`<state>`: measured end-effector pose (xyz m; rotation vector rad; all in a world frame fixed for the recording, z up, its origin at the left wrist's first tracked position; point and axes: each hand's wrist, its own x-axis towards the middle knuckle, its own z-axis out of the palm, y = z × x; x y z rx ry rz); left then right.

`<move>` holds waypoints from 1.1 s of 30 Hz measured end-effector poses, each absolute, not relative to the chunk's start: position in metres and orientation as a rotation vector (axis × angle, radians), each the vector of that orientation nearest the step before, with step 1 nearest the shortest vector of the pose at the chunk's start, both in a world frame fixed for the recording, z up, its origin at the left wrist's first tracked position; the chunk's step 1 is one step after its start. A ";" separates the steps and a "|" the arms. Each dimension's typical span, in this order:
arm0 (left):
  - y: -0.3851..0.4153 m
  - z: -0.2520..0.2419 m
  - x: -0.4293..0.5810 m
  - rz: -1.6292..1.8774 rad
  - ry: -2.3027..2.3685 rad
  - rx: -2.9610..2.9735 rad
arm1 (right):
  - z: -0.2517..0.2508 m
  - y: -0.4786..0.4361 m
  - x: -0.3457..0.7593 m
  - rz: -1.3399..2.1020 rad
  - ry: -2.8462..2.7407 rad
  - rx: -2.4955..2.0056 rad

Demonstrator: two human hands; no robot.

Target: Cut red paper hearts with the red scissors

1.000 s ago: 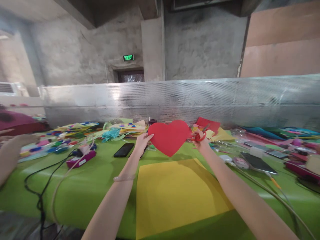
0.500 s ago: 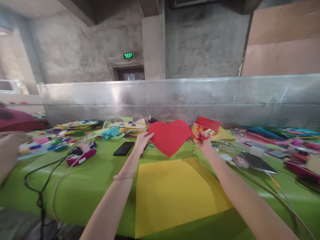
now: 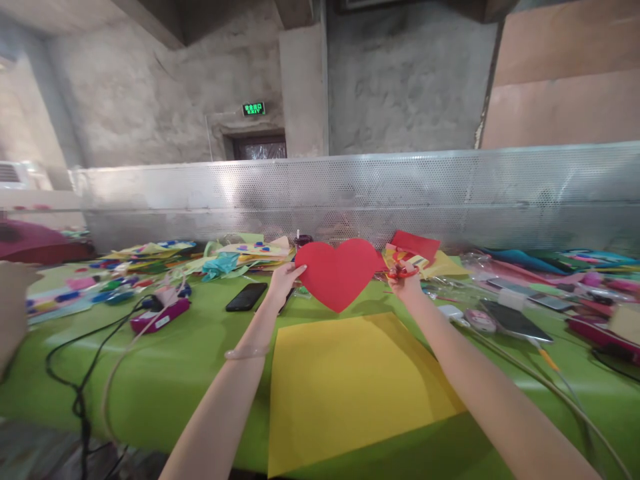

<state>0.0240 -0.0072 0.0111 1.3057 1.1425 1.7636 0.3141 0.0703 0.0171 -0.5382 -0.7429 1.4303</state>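
Note:
My left hand (image 3: 283, 280) pinches the left lobe of a red paper heart (image 3: 339, 272) and holds it upright above the green table (image 3: 165, 373). My right hand (image 3: 406, 285) is closed round red-handled scissors (image 3: 400, 270), which sit at the heart's right edge. A large yellow sheet (image 3: 350, 387) lies flat on the table below both arms. A thin bracelet circles my left wrist.
A black phone (image 3: 247, 297) lies left of my left hand. A magenta device (image 3: 161, 319) with black cables (image 3: 75, 393) sits further left. Coloured paper scraps (image 3: 235, 257) line the back by a perforated metal barrier (image 3: 350, 193). Phones and tools (image 3: 515, 313) crowd the right. Another person's arm (image 3: 13, 307) shows at far left.
The heart and both hands have stayed almost in place, drifting slightly up in the picture. The other person's arm at the left has drawn back toward the frame edge.

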 end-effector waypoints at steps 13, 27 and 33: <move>-0.010 0.012 0.025 1.771 1.122 1.294 | 0.018 0.068 0.313 1.442 -0.706 -0.538; -0.007 0.010 0.023 1.767 1.068 1.290 | 0.022 0.059 0.310 1.375 -0.768 -0.615; -0.007 0.010 0.023 1.766 1.062 1.276 | 0.019 0.064 0.305 1.199 -0.863 -0.742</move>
